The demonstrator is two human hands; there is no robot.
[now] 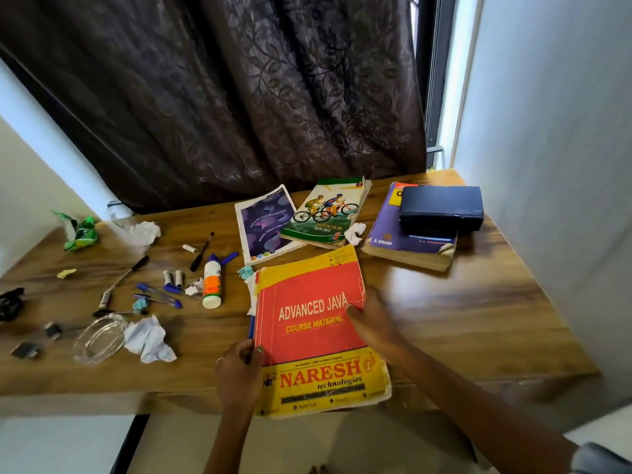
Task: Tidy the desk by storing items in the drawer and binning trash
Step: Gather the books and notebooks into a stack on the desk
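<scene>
Both bare forearms reach forward from the lower edge of the view. Left hand (pixel 239 366): back of hand up, fingers curled, thumb side gripping the left edge of the red-and-yellow softcover course book (pixel 314 333); a ring shows on one finger. Left forearm runs almost straight up from below. Right hand (pixel 371 319): motion-blurred, palm down, resting on the book's right edge, thumb lying on the cover. Right forearm comes in diagonally from lower right, a pale sleeve cuff (pixel 602 458) at the corner.
</scene>
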